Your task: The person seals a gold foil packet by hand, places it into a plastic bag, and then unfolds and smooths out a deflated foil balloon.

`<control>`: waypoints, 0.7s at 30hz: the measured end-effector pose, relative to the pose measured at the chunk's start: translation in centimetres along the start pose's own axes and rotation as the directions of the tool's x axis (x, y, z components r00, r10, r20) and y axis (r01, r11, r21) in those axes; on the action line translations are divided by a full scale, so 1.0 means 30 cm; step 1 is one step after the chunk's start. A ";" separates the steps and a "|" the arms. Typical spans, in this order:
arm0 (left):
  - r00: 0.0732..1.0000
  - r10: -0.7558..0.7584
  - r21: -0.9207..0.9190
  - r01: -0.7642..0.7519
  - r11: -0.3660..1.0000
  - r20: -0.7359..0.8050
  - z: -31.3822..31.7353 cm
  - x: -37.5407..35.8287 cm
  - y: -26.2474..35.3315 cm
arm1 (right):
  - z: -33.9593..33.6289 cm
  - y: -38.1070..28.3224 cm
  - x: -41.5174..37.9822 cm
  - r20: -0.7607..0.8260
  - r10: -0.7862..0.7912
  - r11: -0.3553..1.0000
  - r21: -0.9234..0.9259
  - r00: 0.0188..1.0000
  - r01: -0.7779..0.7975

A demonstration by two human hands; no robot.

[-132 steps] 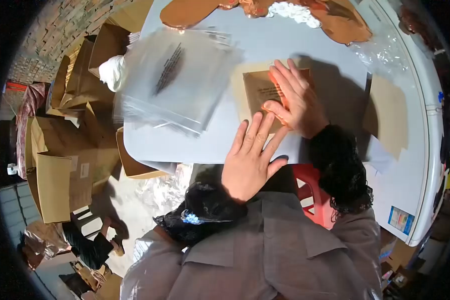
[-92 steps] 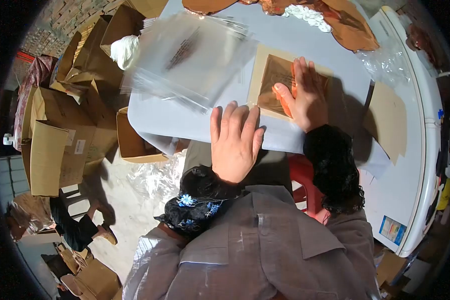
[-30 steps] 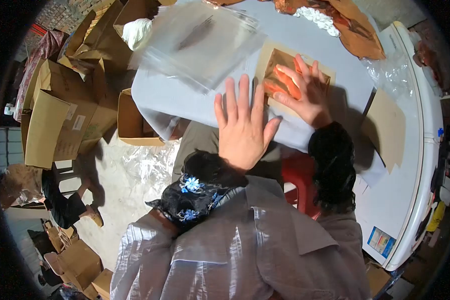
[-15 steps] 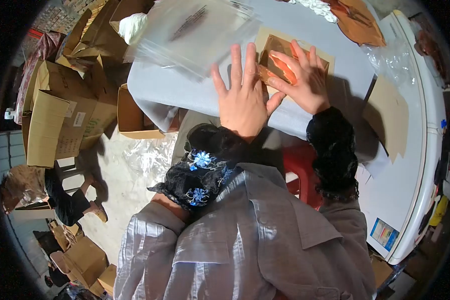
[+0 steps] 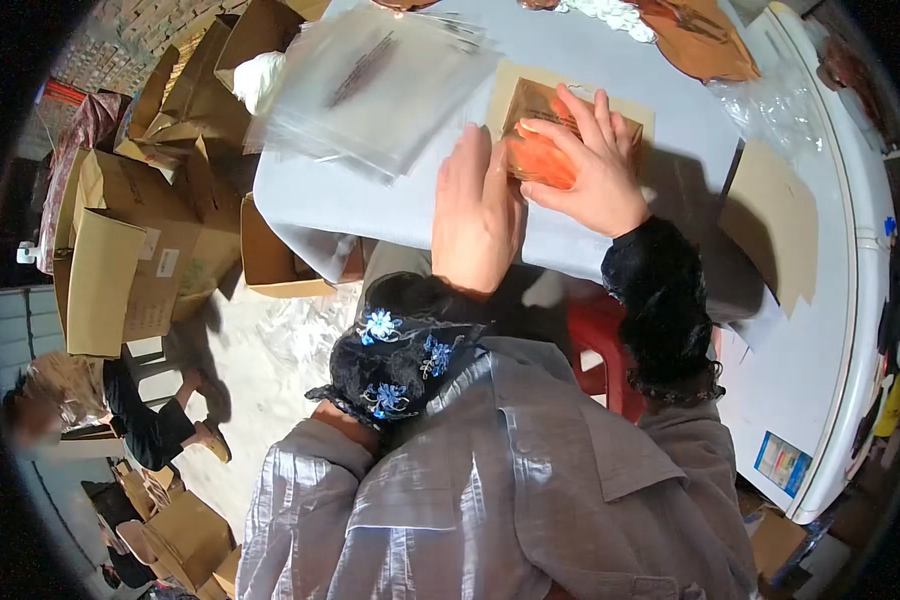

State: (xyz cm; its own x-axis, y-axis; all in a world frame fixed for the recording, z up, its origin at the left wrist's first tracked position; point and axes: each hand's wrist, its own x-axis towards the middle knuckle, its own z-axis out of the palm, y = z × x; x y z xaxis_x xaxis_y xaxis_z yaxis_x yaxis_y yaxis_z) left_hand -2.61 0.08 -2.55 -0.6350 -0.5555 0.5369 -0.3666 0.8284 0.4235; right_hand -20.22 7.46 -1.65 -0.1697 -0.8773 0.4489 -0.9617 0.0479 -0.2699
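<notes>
A clear bag with a brown and orange item inside lies on a tan card on the grey table. My right hand presses flat on the bag, fingers spread. My left hand sits at the bag's left edge, fingers together and touching it; whether it grips the bag is unclear. A stack of clear printed bags lies to the left of both hands.
Brown leather-like pieces and white beads lie at the table's far end. Cardboard sheets rest at the right. Open cardboard boxes crowd the floor at left. A red stool stands below. Another person crouches at lower left.
My left hand slid from the near table edge up to the bag's left side and closed its fingers together. My right hand stayed pressing on the bag.
</notes>
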 end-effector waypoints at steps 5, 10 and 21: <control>0.998 -0.043 -0.071 0.040 0.997 -0.043 -0.024 -0.005 0.018 | -0.007 -0.009 0.000 0.009 0.031 0.997 0.067 0.999 -0.031; 1.000 -0.008 0.026 0.008 1.000 -0.014 -0.051 -0.014 0.023 | -0.001 -0.003 -0.001 0.000 0.027 0.996 0.086 1.000 -0.026; 0.986 -0.098 0.445 0.029 0.895 0.134 -0.043 0.001 0.074 | 0.003 0.004 -0.009 0.037 0.060 0.993 0.103 0.998 -0.063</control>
State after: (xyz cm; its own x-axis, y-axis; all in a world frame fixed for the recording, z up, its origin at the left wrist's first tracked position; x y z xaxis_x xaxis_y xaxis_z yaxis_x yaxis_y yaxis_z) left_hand -2.57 1.79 -0.65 -0.6812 -0.6195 0.3901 -0.6491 0.7575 0.0695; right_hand -20.26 7.66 -1.89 -0.2189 -0.8900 0.4000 -0.9218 0.0542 -0.3840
